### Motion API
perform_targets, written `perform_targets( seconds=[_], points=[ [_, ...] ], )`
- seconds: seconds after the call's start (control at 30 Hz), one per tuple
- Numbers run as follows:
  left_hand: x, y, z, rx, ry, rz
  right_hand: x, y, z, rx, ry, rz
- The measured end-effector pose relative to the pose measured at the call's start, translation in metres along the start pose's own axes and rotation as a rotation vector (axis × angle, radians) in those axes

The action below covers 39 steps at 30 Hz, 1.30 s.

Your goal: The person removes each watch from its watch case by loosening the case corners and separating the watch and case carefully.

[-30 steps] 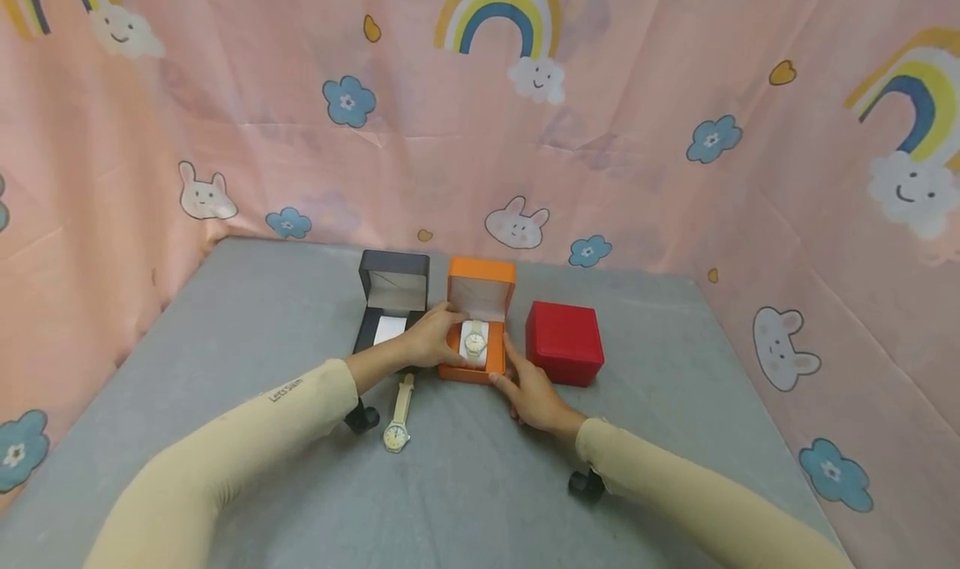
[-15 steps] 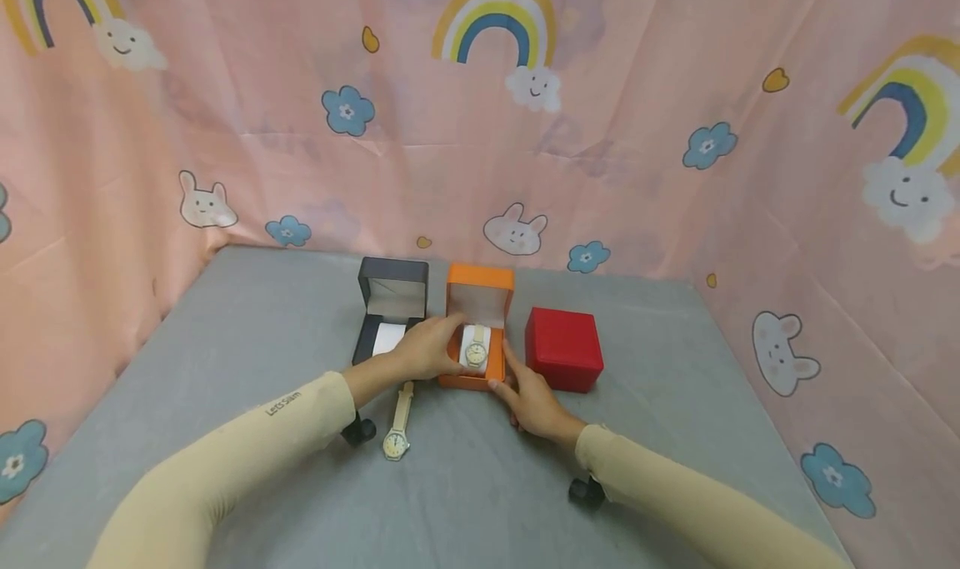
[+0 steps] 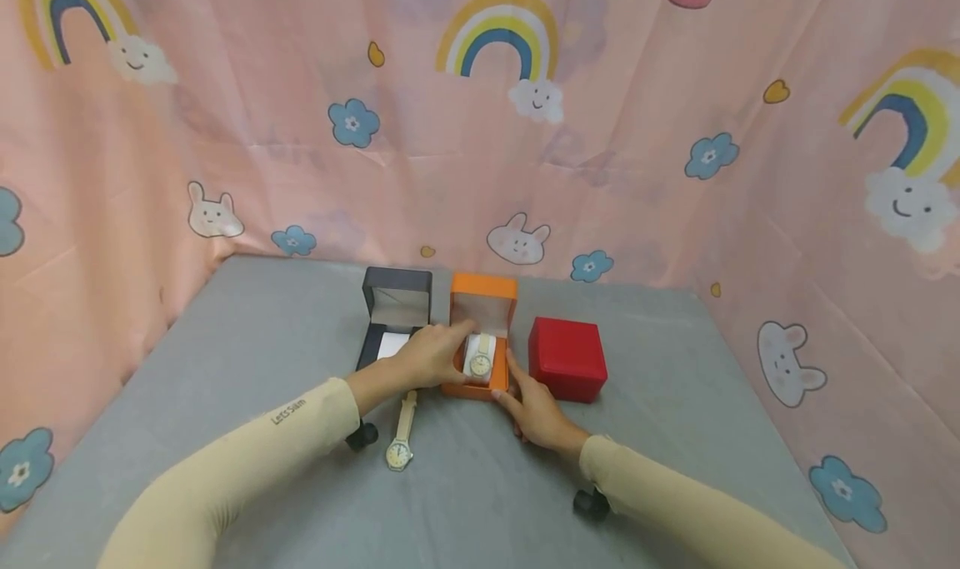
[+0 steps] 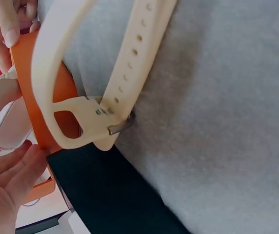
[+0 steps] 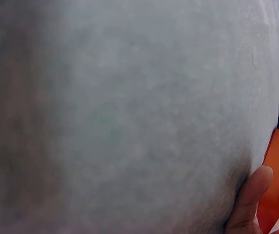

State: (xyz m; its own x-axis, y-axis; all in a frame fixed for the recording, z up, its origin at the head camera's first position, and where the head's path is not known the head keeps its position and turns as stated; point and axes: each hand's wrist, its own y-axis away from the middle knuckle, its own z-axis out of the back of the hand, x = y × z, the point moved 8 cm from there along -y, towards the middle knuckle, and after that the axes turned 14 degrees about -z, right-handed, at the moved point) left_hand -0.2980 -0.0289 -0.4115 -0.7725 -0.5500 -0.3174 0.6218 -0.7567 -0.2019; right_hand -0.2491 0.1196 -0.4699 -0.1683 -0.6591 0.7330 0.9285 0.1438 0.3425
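My left hand reaches into an open orange watch box. In the left wrist view, its thumb and fingers hold the white cushion from both sides. A cream-strapped wristwatch is wrapped around that cushion, dial facing up. My right hand grips the orange box at its front right corner, thumb on the front and index finger along the side. A second cream wristwatch lies on the table below my left wrist; its buckle strap looms large in the left wrist view.
Left of the orange box stands an open dark watch box with a white cushion, partly hidden by my left hand. A closed red box stands at the right. A pink patterned curtain borders the grey table.
The cushion with its watch has shifted slightly to the right inside the orange box, with my left hand on it. My right hand keeps its grip. The head view has tilted up a little.
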Motion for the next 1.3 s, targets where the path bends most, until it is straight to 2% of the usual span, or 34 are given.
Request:
perform_targets(
  seconds=[0.13,0.23,0.37,0.57,0.67,0.97,1.17,1.3],
  points=[
    [0.001,0.000,0.001,-0.008,0.042,-0.003,-0.001,0.000,0.000,0.002,0.011,-0.002],
    [0.006,0.000,0.003,-0.042,0.124,0.027,-0.002,-0.001,0.001,0.000,0.014,-0.009],
    [0.018,0.001,0.004,-0.093,0.270,0.083,-0.003,-0.002,0.001,-0.004,0.024,-0.019],
    [0.031,0.005,-0.001,-0.105,0.533,0.169,-0.003,0.000,0.001,-0.001,0.012,-0.018],
    [0.035,0.008,-0.002,-0.110,0.617,0.209,-0.003,0.001,0.001,0.000,0.012,-0.024],
    [0.033,0.009,0.003,-0.099,0.650,0.200,-0.002,0.001,0.002,-0.006,0.012,-0.020],
    [0.033,0.016,0.003,-0.069,0.686,0.207,-0.001,0.001,0.000,0.000,0.007,-0.004],
    [0.035,0.018,0.006,-0.076,0.711,0.204,0.000,-0.001,0.000,0.003,0.018,0.003]
  ],
)
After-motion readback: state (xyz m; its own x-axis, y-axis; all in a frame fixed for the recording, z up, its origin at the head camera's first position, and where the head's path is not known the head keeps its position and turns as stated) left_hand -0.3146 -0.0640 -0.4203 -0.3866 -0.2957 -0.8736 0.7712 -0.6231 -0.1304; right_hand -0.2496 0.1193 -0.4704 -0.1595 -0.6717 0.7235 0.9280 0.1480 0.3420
